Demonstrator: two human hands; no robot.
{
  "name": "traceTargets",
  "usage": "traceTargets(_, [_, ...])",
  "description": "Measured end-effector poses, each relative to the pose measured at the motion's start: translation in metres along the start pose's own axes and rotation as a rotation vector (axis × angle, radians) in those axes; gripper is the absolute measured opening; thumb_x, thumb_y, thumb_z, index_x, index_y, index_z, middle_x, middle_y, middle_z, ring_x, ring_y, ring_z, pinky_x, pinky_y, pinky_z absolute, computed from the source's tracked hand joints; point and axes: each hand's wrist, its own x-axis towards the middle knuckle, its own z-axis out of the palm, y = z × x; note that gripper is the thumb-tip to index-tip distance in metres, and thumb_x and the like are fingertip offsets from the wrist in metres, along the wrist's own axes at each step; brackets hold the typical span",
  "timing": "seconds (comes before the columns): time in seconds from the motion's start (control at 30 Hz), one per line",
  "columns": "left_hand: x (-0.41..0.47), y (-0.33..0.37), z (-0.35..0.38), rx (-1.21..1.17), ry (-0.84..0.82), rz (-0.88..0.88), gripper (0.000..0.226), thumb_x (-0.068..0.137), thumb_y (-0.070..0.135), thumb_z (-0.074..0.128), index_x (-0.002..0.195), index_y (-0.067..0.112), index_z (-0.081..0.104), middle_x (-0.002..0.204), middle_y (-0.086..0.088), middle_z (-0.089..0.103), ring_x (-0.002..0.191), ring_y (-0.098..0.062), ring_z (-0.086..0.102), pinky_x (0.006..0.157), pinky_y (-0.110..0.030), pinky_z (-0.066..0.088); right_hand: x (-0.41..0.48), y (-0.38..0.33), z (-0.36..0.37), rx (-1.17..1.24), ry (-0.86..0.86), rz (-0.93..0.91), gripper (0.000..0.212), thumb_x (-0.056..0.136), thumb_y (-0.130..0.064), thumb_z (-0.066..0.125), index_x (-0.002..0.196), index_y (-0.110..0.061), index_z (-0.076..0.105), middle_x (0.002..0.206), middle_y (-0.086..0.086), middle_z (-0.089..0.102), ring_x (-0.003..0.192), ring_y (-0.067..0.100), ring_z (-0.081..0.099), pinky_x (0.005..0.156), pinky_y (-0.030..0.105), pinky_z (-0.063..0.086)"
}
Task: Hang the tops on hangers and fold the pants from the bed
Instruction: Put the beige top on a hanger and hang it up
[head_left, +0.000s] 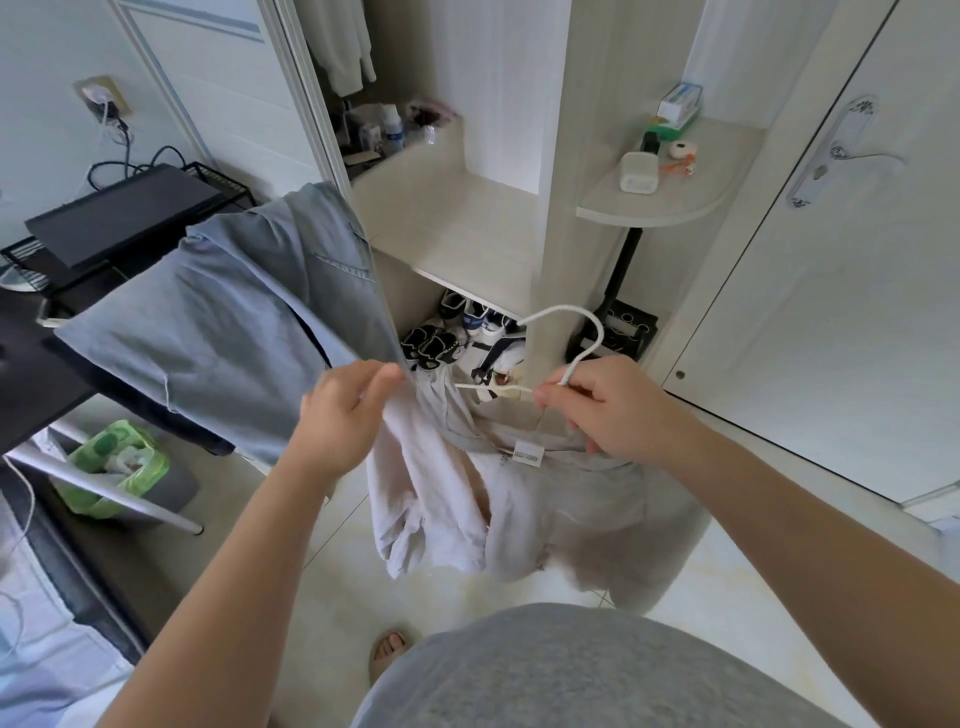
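Note:
A pale beige top (524, 509) hangs in front of me, its collar label facing up. My right hand (608, 405) grips the neck of a white hanger (576, 338) together with the top's collar; the hook points up toward the wardrobe. My left hand (343, 415) pinches the top's left shoulder fabric beside the hanger's arm. A blue-grey garment (228, 317) is draped over a chair back at the left, just behind my left hand.
An open white wardrobe (467, 223) stands ahead with shoes (457, 332) on its floor and a light garment (343, 47) hanging inside. A rounded side shelf (670, 202) holds small items. A door (841, 260) is at the right. A green-lined bin (114, 467) sits under the desk.

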Motion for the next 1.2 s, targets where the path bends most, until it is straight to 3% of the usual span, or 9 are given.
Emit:
traceTargets(0.17, [-0.008, 0.020, 0.017, 0.020, -0.122, 0.206, 0.024, 0.103, 0.023, 0.051, 0.082, 0.018, 0.061, 0.065, 0.010, 0.056, 0.060, -0.009, 0.049, 0.057, -0.020, 0.034, 0.003, 0.004, 0.005, 0.100, -0.003, 0.043, 0.028, 0.098, -0.032, 0.061, 0.086, -0.009, 0.073, 0.071, 0.030, 0.055, 0.046, 0.017, 0.055, 0.044, 0.023, 0.048])
traceTargets(0.37, [-0.010, 0.037, 0.025, -0.046, -0.123, 0.277, 0.028, 0.103, 0.019, 0.052, 0.077, 0.029, 0.054, 0.063, 0.020, 0.051, 0.058, -0.004, 0.046, 0.058, -0.014, 0.035, 0.008, 0.002, 0.008, 0.165, -0.003, 0.043, 0.024, 0.095, -0.032, 0.065, 0.087, -0.011, 0.073, 0.064, 0.006, 0.055, 0.049, 0.012, 0.055, 0.048, 0.024, 0.051])
traceTargets(0.5, [-0.010, 0.034, 0.021, -0.085, -0.091, 0.221, 0.024, 0.102, 0.017, 0.054, 0.081, 0.008, 0.061, 0.060, 0.011, 0.046, 0.056, -0.004, 0.043, 0.056, -0.012, 0.035, 0.005, 0.014, 0.005, 0.019, 0.083, -0.111, 0.012, 0.092, -0.028, 0.070, 0.091, -0.016, 0.072, 0.084, -0.001, 0.069, 0.080, 0.014, 0.063, 0.076, 0.022, 0.047])
traceTargets(0.6, [-0.009, 0.024, 0.009, -0.124, -0.019, 0.172, 0.026, 0.102, 0.018, 0.053, 0.078, 0.011, 0.060, 0.054, 0.014, 0.044, 0.051, -0.005, 0.040, 0.051, -0.012, 0.032, -0.004, 0.041, -0.010, -0.131, 0.079, -0.124, 0.032, 0.088, -0.025, 0.076, 0.117, -0.017, 0.067, 0.110, -0.006, 0.065, 0.103, 0.008, 0.059, 0.092, 0.022, 0.043])
traceTargets(0.7, [-0.006, 0.015, -0.005, -0.157, 0.035, 0.156, 0.028, 0.102, 0.021, 0.053, 0.075, 0.020, 0.058, 0.053, 0.014, 0.044, 0.049, -0.005, 0.038, 0.050, -0.014, 0.030, -0.020, 0.065, -0.022, -0.127, 0.061, -0.009, 0.027, 0.090, -0.025, 0.073, 0.110, -0.038, 0.061, 0.099, -0.022, 0.065, 0.089, 0.003, 0.059, 0.077, 0.019, 0.042])
traceTargets(0.77, [-0.005, 0.012, -0.008, -0.142, 0.049, 0.151, 0.029, 0.102, 0.021, 0.054, 0.074, 0.022, 0.057, 0.053, 0.014, 0.044, 0.050, -0.006, 0.038, 0.050, -0.014, 0.030, -0.025, 0.076, -0.022, -0.057, 0.111, 0.008, 0.027, 0.094, -0.018, 0.067, 0.098, -0.045, 0.062, 0.081, -0.016, 0.067, 0.070, 0.017, 0.058, 0.063, 0.025, 0.042])
traceTargets(0.87, [-0.004, 0.012, -0.007, -0.116, 0.044, 0.154, 0.029, 0.102, 0.022, 0.054, 0.074, 0.025, 0.057, 0.055, 0.017, 0.047, 0.053, -0.005, 0.042, 0.052, -0.012, 0.032, -0.027, 0.076, -0.019, 0.019, 0.183, -0.011, 0.023, 0.096, -0.017, 0.063, 0.092, -0.040, 0.068, 0.073, 0.002, 0.067, 0.068, 0.036, 0.057, 0.059, 0.036, 0.042])
traceTargets(1.07, [-0.004, 0.015, -0.004, -0.112, 0.038, 0.224, 0.029, 0.101, 0.018, 0.055, 0.073, 0.024, 0.057, 0.062, 0.020, 0.052, 0.058, -0.003, 0.046, 0.058, -0.010, 0.035, -0.025, 0.063, -0.014, -0.013, 0.164, -0.082, 0.019, 0.099, -0.018, 0.059, 0.106, -0.030, 0.072, 0.080, -0.007, 0.070, 0.061, 0.007, 0.053, 0.058, 0.018, 0.037])
traceTargets(1.2, [-0.004, 0.015, -0.005, -0.112, 0.023, 0.221, 0.026, 0.101, 0.018, 0.056, 0.076, 0.018, 0.060, 0.067, 0.020, 0.055, 0.062, -0.002, 0.049, 0.061, -0.009, 0.036, -0.022, 0.048, -0.015, 0.055, 0.196, -0.081, 0.021, 0.099, -0.019, 0.060, 0.086, -0.005, 0.070, 0.072, 0.012, 0.061, 0.060, 0.007, 0.045, 0.060, 0.025, 0.035])
